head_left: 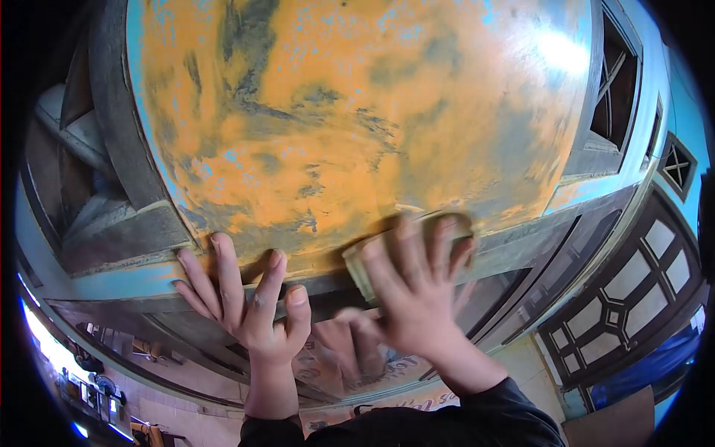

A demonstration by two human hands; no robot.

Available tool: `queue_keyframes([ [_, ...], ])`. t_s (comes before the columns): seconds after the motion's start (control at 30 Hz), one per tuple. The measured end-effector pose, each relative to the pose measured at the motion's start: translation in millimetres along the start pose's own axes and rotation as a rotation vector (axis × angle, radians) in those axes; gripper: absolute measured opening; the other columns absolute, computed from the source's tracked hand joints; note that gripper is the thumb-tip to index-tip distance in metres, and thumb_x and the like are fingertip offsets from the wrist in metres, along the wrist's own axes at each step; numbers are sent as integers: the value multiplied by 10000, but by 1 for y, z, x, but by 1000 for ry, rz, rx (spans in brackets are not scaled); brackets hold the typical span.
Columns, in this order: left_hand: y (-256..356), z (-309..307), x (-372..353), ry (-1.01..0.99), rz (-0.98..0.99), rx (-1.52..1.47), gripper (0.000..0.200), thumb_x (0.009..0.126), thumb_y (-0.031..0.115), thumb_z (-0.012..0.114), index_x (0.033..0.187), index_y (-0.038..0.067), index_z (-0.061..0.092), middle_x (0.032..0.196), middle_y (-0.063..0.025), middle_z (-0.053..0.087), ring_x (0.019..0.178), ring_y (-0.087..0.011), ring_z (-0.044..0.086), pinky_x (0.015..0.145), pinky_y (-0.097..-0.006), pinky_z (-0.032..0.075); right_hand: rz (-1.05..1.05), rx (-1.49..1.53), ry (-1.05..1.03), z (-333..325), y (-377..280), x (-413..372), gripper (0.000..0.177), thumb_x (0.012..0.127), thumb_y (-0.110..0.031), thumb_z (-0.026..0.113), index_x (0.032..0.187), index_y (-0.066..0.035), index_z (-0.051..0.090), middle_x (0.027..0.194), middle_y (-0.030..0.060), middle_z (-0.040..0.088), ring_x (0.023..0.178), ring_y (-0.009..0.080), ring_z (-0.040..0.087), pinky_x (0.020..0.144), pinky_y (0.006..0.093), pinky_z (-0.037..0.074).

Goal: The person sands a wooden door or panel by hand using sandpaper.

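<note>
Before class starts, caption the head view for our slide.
Bare right hand spread over a flat yellowish pad at the lower edge of a patchy orange panel, left hand alongside.

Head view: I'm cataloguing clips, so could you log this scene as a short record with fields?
left hand: holding nothing, fingers spread at the panel's lower edge
right hand: spread over the pad, blurred
pad: pale, at the panel's lower edge; exact kind unclear
panel: orange, with dark grey patches and light-blue flecks
upper right: framed opening with crossed bars
lower right: dark-framed door with pale panes
</note>
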State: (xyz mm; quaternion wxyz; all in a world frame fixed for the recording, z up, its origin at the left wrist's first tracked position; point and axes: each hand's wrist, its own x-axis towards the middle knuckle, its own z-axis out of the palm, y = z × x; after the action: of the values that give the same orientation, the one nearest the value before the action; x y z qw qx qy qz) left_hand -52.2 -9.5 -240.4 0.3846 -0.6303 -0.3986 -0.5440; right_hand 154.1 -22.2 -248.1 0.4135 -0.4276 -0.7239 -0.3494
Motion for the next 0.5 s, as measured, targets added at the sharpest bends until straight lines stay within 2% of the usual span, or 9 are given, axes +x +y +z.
queue_keyframes([
  [0.03, 1, -1, -1, -6, -1, 1, 366, 982, 416, 503, 1199, 221, 722, 1509, -231, 466, 1477, -514, 229, 1207, -593, 8, -76, -19, 4, 6, -6, -4, 858, 858, -701, 599, 1516, -173, 442, 1632, 241, 214, 1512, 512, 28, 1167, 663, -66],
  [0.13, -1, -4, 1, -30, 10, -6, 408, 970, 427, 487, 1211, 197, 722, 1506, -238, 467, 1480, -514, 222, 1207, -593, 4, 21, 22, 20, -1, 17, -3, 778, 870, -679, 591, 1514, -261, 459, 1634, 139, 286, 1532, 433, 105, 1157, 681, -69],
  [0.17, -1, -5, 1, -39, 12, -12, 421, 967, 431, 482, 1218, 190, 721, 1506, -241, 466, 1482, -513, 216, 1207, -594, -1, 129, 10, 11, -12, 30, 1, 822, 863, -668, 607, 1525, -210, 441, 1637, 180, 255, 1527, 457, 93, 1156, 678, -73],
  [0.2, -1, -7, 1, -51, 10, -19, 435, 964, 434, 477, 1224, 184, 720, 1506, -244, 465, 1484, -513, 211, 1206, -596, -6, 183, -35, 108, -14, 50, 3, 861, 871, -675, 594, 1538, -162, 410, 1635, 220, 227, 1521, 480, 67, 1157, 669, -84],
  [0.27, 5, -11, 4, -85, -24, -62, 458, 964, 458, 475, 1242, 184, 715, 1515, -238, 455, 1491, -508, 193, 1202, -602, -30, 256, -8, 83, -28, 52, 16, 879, 874, -677, 587, 1544, -142, 392, 1633, 241, 210, 1516, 499, 47, 1151, 675, -89],
  [0.33, 13, -17, 10, -152, -25, -99, 479, 964, 483, 473, 1260, 189, 709, 1526, -229, 445, 1498, -503, 175, 1195, -611, -55, 43, -24, -23, -20, 29, 14, 848, 882, -724, 523, 1536, -194, 417, 1647, 166, 236, 1527, 452, 97, 1160, 676, -58],
  [0.4, 23, -24, 16, -264, 13, -138, 497, 963, 509, 474, 1279, 198, 700, 1539, -217, 433, 1504, -499, 158, 1186, -623, -81, -136, -93, -6, -9, 25, 7, 837, 879, -749, 496, 1523, -218, 440, 1648, 131, 253, 1534, 427, 99, 1176, 651, -48],
  [0.47, 27, -23, 17, -288, 32, -126, 510, 956, 536, 483, 1303, 222, 687, 1554, -196, 421, 1502, -508, 146, 1169, -644, -104, -7, -108, 29, -18, 48, 9, 849, 868, -743, 524, 1516, -199, 452, 1649, 141, 246, 1535, 430, 85, 1178, 642, -67],
  [0.5, 29, -21, 17, -284, 28, -120, 508, 954, 535, 487, 1308, 228, 684, 1554, -196, 420, 1501, -512, 145, 1165, -647, -109, 155, -38, 37, -28, 61, 12, 876, 862, -742, 540, 1524, -179, 436, 1650, 149, 238, 1534, 432, 80, 1172, 644, -89],
])
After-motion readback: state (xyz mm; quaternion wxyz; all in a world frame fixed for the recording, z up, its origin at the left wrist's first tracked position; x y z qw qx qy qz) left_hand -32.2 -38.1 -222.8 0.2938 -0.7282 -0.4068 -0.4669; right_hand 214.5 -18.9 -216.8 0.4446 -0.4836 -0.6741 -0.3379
